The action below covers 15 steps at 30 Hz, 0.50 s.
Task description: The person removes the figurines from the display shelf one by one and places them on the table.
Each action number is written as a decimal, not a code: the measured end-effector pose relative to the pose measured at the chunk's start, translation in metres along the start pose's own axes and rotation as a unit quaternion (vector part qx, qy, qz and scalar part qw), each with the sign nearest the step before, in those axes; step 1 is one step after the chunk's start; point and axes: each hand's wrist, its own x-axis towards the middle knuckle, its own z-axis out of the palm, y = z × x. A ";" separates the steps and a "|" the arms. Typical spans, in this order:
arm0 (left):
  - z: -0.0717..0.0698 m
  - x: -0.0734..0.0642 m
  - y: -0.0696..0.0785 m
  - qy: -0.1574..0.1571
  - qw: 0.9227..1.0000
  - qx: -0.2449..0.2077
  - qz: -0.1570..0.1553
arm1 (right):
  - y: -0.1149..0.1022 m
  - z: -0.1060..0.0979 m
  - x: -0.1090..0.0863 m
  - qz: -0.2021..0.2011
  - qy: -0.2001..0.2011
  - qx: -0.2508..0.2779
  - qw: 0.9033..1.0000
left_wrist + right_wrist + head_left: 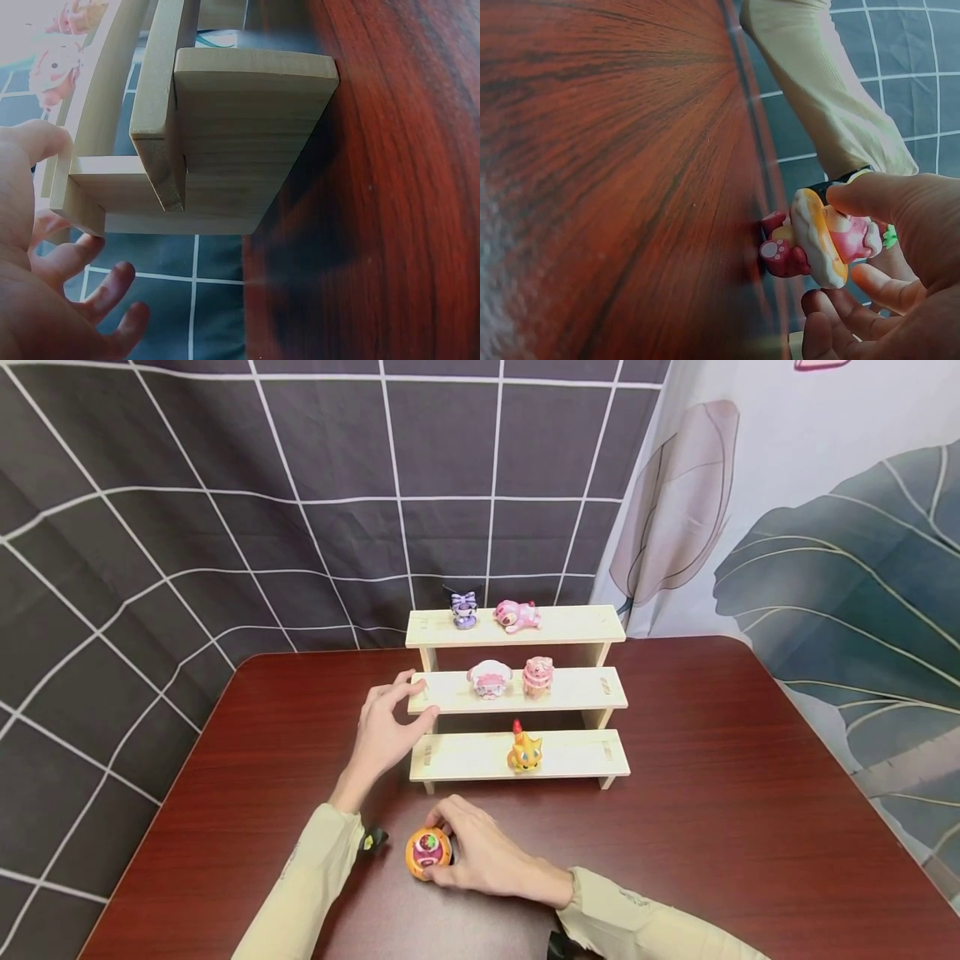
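Observation:
My left hand [386, 727] is at the left end of the tiered wooden display shelf [517, 692]. It holds the end of the middle board, thumb at the front edge and fingertips over the top and by the back corner, as the left wrist view [45, 247] shows. In front of the shelf my right hand [495, 852] pinches a toy figurine [427, 852] between thumb and fingers. In the right wrist view the figurine [810, 244] is a pink character wearing an orange-and-white doughnut ring, its feet close to the table.
On the top board are a purple figurine [464, 610] and a lying pink one [517, 616]. A white-and-pink figurine [490, 680] and a pink one [537, 677] share the middle board. A yellow figurine [526, 753] sits on the bottom board. Everything rests on a red-brown table [720, 793].

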 end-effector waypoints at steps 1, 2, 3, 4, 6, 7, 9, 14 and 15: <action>0.000 0.000 0.000 0.000 1.000 0.000 0.000 | 0.000 0.000 0.000 0.000 0.002 0.001 1.000; 0.000 0.000 0.000 0.000 1.000 0.000 -0.001 | 0.000 -0.001 -0.001 -0.001 0.004 0.003 1.000; 0.000 0.000 0.000 0.000 1.000 0.000 0.000 | 0.000 -0.001 -0.002 -0.002 0.009 0.005 1.000; 0.000 0.000 0.000 0.000 1.000 0.000 0.000 | 0.000 -0.002 -0.003 -0.004 0.014 0.006 1.000; 0.001 0.000 0.000 0.001 1.000 -0.001 0.002 | 0.000 -0.004 -0.004 -0.007 0.027 0.006 1.000; 0.001 0.001 0.000 0.002 1.000 -0.002 0.003 | 0.000 -0.005 -0.005 -0.009 0.034 0.006 0.999; 0.001 0.001 -0.001 0.004 1.000 -0.001 0.005 | 0.002 -0.007 -0.006 -0.013 0.048 0.005 0.999; 0.001 0.001 -0.001 0.003 1.000 0.000 0.007 | 0.004 -0.010 -0.008 -0.023 0.082 0.013 0.996; 0.001 0.000 -0.001 0.002 1.000 0.000 0.006 | 0.004 -0.012 -0.009 -0.024 0.089 0.016 0.996</action>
